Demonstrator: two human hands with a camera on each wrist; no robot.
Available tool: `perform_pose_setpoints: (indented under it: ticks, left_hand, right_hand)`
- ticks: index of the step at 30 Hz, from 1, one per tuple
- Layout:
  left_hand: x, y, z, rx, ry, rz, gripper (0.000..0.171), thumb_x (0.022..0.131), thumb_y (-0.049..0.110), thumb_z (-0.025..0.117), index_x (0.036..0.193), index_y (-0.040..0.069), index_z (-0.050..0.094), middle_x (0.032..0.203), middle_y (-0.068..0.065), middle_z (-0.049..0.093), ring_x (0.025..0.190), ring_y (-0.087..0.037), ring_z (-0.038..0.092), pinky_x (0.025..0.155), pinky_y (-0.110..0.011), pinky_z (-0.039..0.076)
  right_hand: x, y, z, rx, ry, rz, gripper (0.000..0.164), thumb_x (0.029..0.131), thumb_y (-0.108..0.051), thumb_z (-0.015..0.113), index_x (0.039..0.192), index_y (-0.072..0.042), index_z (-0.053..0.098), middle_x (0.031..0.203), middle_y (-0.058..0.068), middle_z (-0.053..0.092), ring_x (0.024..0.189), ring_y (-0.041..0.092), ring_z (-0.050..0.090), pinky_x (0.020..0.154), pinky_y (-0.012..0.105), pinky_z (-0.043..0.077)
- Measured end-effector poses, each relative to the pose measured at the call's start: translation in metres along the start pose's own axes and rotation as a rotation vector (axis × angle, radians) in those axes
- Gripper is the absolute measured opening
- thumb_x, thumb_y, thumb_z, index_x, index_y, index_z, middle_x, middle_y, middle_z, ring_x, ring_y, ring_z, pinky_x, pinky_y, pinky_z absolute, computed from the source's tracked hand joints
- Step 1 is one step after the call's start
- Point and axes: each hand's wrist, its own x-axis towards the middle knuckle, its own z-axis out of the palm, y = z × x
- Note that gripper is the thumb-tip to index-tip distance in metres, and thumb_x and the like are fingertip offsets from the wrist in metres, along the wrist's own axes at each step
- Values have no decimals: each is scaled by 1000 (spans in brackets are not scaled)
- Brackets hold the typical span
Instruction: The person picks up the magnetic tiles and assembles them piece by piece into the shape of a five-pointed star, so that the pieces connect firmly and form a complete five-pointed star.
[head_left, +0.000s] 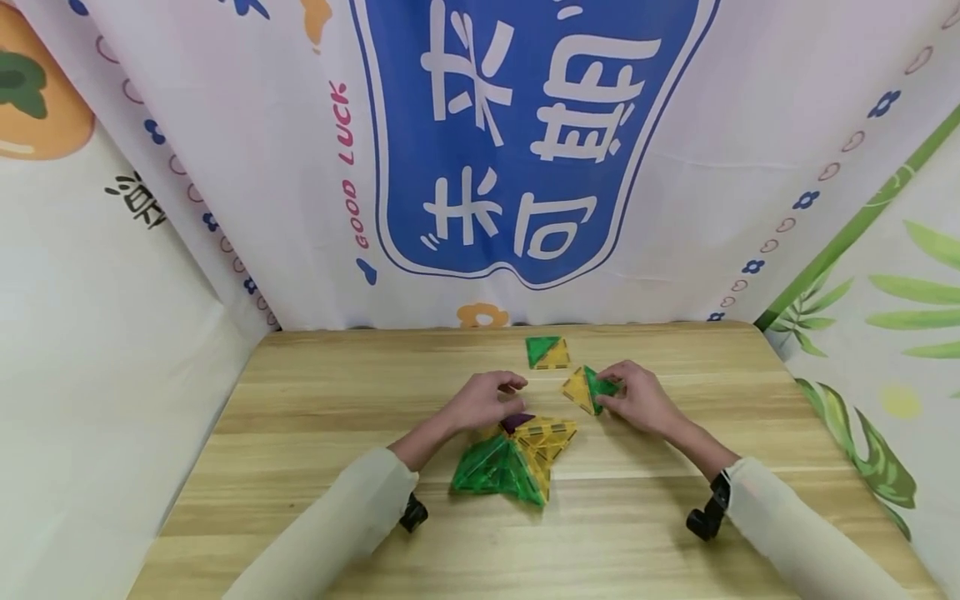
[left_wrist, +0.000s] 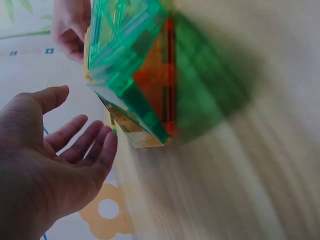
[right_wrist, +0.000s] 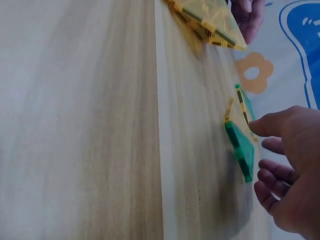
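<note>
A structure of magnetic tiles stands on the table, with green triangular tiles [head_left: 491,467], yellow tiles [head_left: 546,435] and a purple tile [head_left: 517,422] at its far side. My left hand [head_left: 483,402] is just beyond it, fingers loosely bent with nothing between them; the left wrist view shows the palm beside the green tiles [left_wrist: 122,55]. Over a flat pair, a yellow triangular tile [head_left: 579,390] and a green triangular tile [head_left: 598,390], is my right hand [head_left: 637,398]. Its thumb and fingers are spread apart at the green tile [right_wrist: 241,152].
Farther back lies another flat pair, a green triangular tile [head_left: 538,348] beside a yellow one [head_left: 557,358]. The wooden table [head_left: 315,392] ends at a printed cloth backdrop [head_left: 315,275], with cloth on both sides. A small black camera [head_left: 703,523] hangs at the right wrist.
</note>
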Motion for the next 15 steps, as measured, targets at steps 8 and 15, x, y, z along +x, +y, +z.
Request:
perform_pose_setpoints:
  ticks: [8, 15]
  left_hand:
    - [30, 5, 4, -76, -90, -41, 50, 106, 16, 65, 151, -2, 53, 151, -18, 58, 136, -33, 58, 111, -46, 52]
    - [46, 9, 14, -101, -190, -89, 55, 106, 15, 64, 156, -1, 47, 159, -16, 52, 146, -32, 50, 120, -43, 43]
  right_hand:
    - [4, 1, 7, -26, -10, 56, 54, 85, -21, 91, 127, 7, 71, 128, 26, 68, 117, 43, 66, 96, 59, 56]
    - [3, -1, 13, -7, 4, 84, 52, 84, -23, 93, 124, 3, 74, 124, 23, 69, 112, 38, 66, 92, 55, 56]
